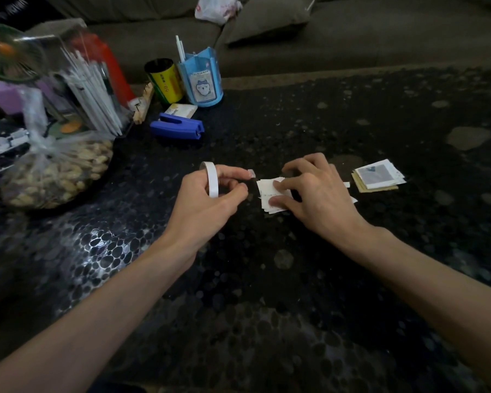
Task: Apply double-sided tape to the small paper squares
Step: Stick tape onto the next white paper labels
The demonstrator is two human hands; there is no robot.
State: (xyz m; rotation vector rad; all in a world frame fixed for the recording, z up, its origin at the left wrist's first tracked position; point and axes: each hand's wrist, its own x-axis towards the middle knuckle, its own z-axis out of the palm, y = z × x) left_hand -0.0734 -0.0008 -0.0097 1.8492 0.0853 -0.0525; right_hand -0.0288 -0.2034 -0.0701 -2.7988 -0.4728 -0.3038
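Holding the tape: the left hand (210, 194) curls its fingers around the double-sided tape roll (212, 180). A small tape piece (251, 173) sticks to its fingertip.
Right hand (315, 191): its bent fingers and thumb hold the small paper squares (267, 191) down. The pile lies under it, just beside the left fingertips.
Right of the right hand: a paper stack (377, 177) on the dark table (267, 279).
Far past the left hand: a blue stapler (177, 129) and a peanut bag (54, 171).
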